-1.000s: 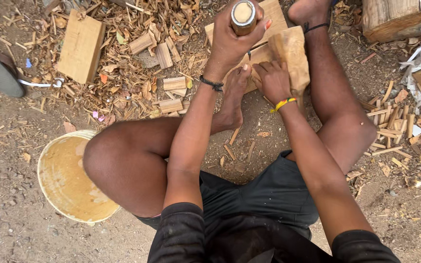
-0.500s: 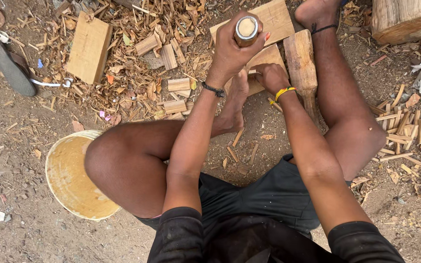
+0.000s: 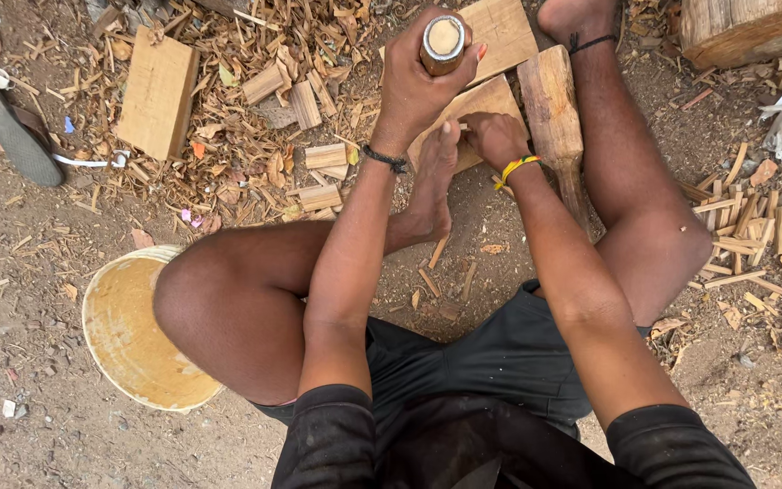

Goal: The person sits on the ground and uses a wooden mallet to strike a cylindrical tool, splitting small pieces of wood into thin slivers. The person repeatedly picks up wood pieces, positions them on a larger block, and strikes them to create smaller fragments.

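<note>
Your left hand [image 3: 423,77] is wrapped fully around a round wooden handle [image 3: 443,43], whose cut end faces up at you. Just below and to the right of that grip, your right hand [image 3: 492,136] is closed down on a flat wooden block [image 3: 481,101]; whatever small piece it pinches is hidden. Your left foot [image 3: 433,181] presses on the block just beside the right hand. A thick carved billet [image 3: 551,109] lies right of that hand, and wood chips [image 3: 255,118] are scattered left of your left grip.
</note>
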